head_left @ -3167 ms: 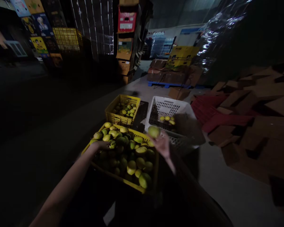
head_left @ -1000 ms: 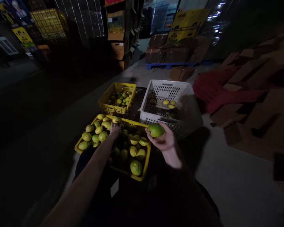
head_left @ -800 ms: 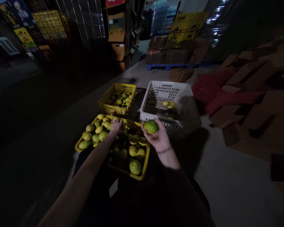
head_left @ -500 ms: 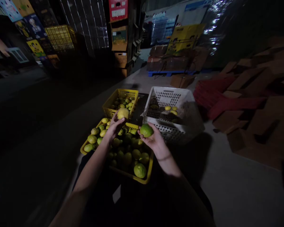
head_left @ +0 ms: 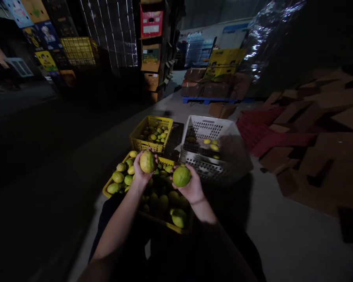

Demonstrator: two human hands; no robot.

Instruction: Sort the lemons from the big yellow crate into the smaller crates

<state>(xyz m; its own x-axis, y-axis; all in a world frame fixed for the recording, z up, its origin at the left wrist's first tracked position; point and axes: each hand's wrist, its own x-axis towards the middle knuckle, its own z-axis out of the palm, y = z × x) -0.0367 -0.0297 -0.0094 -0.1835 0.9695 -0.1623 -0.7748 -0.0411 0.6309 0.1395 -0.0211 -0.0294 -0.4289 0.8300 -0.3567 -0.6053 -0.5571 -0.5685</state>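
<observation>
My left hand (head_left: 140,172) is closed around a yellow lemon (head_left: 147,161), palm turned up. In my right hand (head_left: 193,188) rests a green lemon (head_left: 181,176), the fingers curled about it. Both hands hover over a yellow crate (head_left: 167,226) heaped with green and yellow lemons, part of it hidden by my arms and shadow. Behind it stands a smaller yellow crate (head_left: 147,145) holding more lemons. To the right, a white crate (head_left: 223,172) has several yellow lemons at its bottom.
Flattened cardboard (head_left: 326,168) and a red crate (head_left: 260,129) lie in a heap at the right. Stacked boxes (head_left: 151,55) rise at the back. A blue pallet (head_left: 206,100) bears cartons, with a loose carton (head_left: 222,110) before it.
My left hand has drawn the yellow lemon back toward me, turning its palm up. The right hand still holds the green lemon, slightly lower in view. The camera has tilted a little upward.
</observation>
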